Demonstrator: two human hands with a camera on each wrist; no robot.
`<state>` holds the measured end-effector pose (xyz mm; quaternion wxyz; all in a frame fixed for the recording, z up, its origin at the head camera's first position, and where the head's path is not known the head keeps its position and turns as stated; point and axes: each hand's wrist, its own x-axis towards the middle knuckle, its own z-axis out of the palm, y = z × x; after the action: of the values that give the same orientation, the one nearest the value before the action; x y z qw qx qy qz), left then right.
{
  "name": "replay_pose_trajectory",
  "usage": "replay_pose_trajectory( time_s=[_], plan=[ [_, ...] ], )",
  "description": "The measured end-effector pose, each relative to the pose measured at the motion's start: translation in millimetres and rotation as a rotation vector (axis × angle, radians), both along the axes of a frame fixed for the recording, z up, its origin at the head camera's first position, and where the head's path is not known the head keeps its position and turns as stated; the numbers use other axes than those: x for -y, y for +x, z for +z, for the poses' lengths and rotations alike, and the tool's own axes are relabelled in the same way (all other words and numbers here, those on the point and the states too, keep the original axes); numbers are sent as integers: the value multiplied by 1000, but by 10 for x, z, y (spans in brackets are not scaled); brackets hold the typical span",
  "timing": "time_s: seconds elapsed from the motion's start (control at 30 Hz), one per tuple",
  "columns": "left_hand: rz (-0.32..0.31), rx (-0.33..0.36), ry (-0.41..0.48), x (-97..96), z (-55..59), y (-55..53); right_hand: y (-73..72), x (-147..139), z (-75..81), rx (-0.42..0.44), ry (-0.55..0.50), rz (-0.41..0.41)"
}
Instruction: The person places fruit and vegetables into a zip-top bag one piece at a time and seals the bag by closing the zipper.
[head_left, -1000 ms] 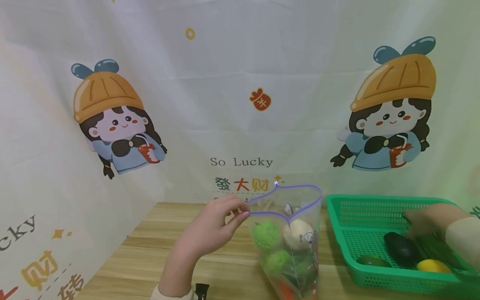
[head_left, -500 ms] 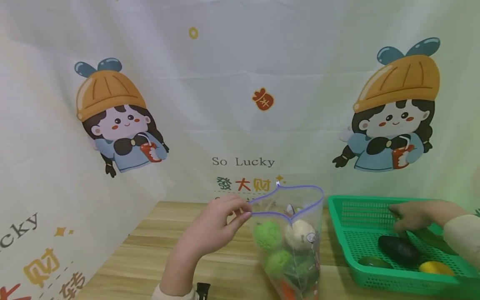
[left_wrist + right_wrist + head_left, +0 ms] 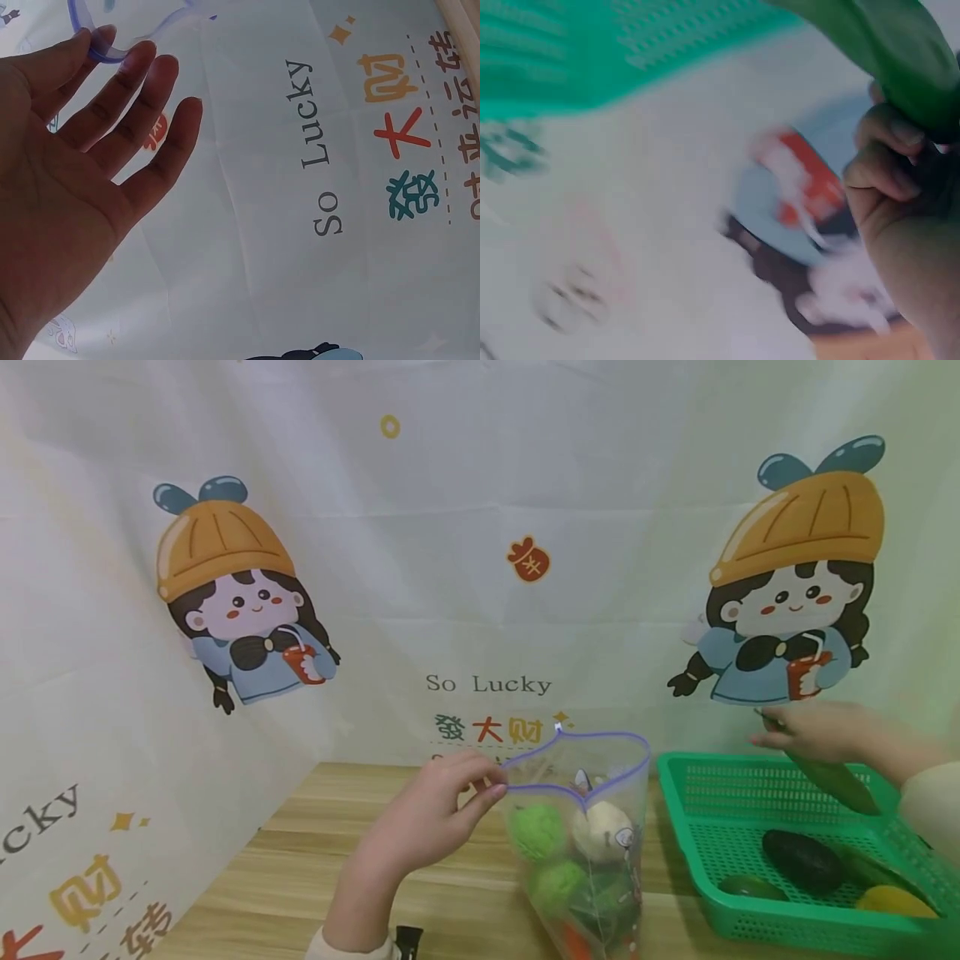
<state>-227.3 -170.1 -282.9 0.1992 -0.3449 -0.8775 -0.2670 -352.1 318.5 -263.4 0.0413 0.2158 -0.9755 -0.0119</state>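
Note:
With thumb and fingertips my left hand (image 3: 423,814) pinches the purple-edged rim (image 3: 543,789) of an upright clear zip bag; the left wrist view also has this rim (image 3: 105,54) between the fingers. Through the bag show green knobbly balls (image 3: 537,828), a cream round thing (image 3: 602,831), something dark green and orange pieces (image 3: 573,941). My right hand (image 3: 832,731) grips a long green vegetable (image 3: 832,778) by one end, above the basket's back edge. In the right wrist view, this smooth vegetable (image 3: 889,52) slants out from the curled fingers (image 3: 885,176).
A green plastic basket (image 3: 678,852) stands right of the bag. It holds a dark oval vegetable (image 3: 802,860), a small green one (image 3: 752,887), a yellow one (image 3: 896,902) and another long green one (image 3: 873,867). Behind the wooden table (image 3: 300,860) hangs a printed cloth (image 3: 420,568).
My right hand has lifted the long green vegetable up out of the basket. The dark and yellow vegetables in it have shifted slightly. My left hand keeps its hold on the bag.

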Motion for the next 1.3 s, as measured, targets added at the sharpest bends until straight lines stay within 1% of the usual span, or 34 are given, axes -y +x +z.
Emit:
replay_pose_trajectory(
  time_s=[0.07, 0.13, 0.17, 0.23, 0.3, 0.33, 0.4, 0.43, 0.47, 0.53, 0.6, 0.63, 0.7, 0.77, 0.83, 0.9, 1.03, 1.1, 1.2, 1.3],
  plan=[
    [-2, -7, 9, 2, -5, -6, 69, 166, 312, -89, -84, 20],
    [-3, -17, 22, 5, -10, -13, 174, 358, 634, -166, -167, 48],
    [-1, -23, 29, 5, -12, -17, 243, 459, 799, -192, -201, 60],
    [8, -37, 34, -2, -14, -24, 388, 663, 1079, -225, -307, 92],
    [18, -44, 34, -14, -16, -32, 542, 873, 1282, -234, -428, 127],
    [25, -46, 31, -22, -17, -35, 613, 982, 1355, -227, -486, 154],
    [38, -42, 25, -36, -16, -34, 748, 1216, 1446, -176, -595, 212],
    [42, -39, 23, -43, -15, -31, 813, 1335, 1469, -143, -629, 237],
    [46, -37, 20, -46, -14, -27, 869, 1450, 1472, -106, -655, 268],
    [48, -32, 22, -51, -11, -17, 959, 1669, 1430, -28, -666, 311],
    [47, -28, 24, -54, -11, -10, 1030, 1857, 1327, 46, -645, 311],
    [47, -25, 25, -56, -11, -8, 1054, 1937, 1259, 81, -626, 304],
    [47, -20, 26, -62, -14, -5, 1081, 2084, 1100, 165, -594, 262],
    [47, -16, 22, -69, -20, -5, 1094, 2210, 934, 252, -573, 216],
    [47, -18, 17, -78, -25, -9, 1098, 2312, 791, 321, -537, 180],
    [43, -23, 13, -90, -30, -13, 1091, 2397, 674, 360, -480, 161],
    [33, -23, 27, -97, -30, -13, 1069, 2507, 540, 408, -364, 179],
    [29, -26, 30, -98, -27, -7, 1055, 2532, 496, 441, -346, 192],
    [34, -49, 15, -108, -25, 1, 1030, 2546, 443, 509, -351, 185],
    [41, -66, -4, -124, -26, 15, 1003, 2561, 372, 508, -313, 172]
  ],
)
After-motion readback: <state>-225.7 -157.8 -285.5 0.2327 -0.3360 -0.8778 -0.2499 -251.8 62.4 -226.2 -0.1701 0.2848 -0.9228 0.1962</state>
